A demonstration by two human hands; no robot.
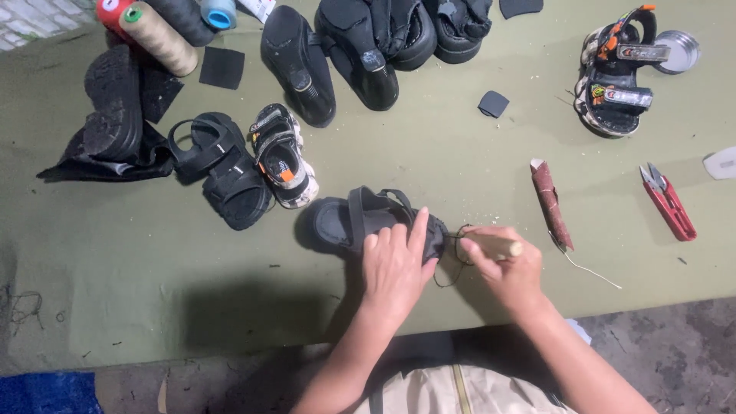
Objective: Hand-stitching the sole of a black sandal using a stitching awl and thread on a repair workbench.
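- We saw our left hand lying flat with fingers spread over the toe end of a small black sandal, so that end of the shoe was hidden beneath the palm.
- Our right hand was curled shut around a pale wooden handle just right of the sandal; the tool's working tip was covered by the fingers and we could not make it out.
- A dark thread looped between the sandal and the right hand, too thin to follow fully.
- The sandal lay on the green tabletop, near its front edge, with only a narrow strip of cloth between the sandal and that edge.
- Left of the sandal the tabletop ran bare for a long stretch, the widest open room there.
- Up and left of the sandal sat a black strapped sandal touching a patterned child's sandal.
- Farther above the sandal, black shoes and thread cones were cut off by the top edge.
- Right of the sandal lay a reddish sandpaper roll, then red thread snips, well apart from it.
- A white object far right of the sandal was cut off by the frame edge; we could not tell what it was.
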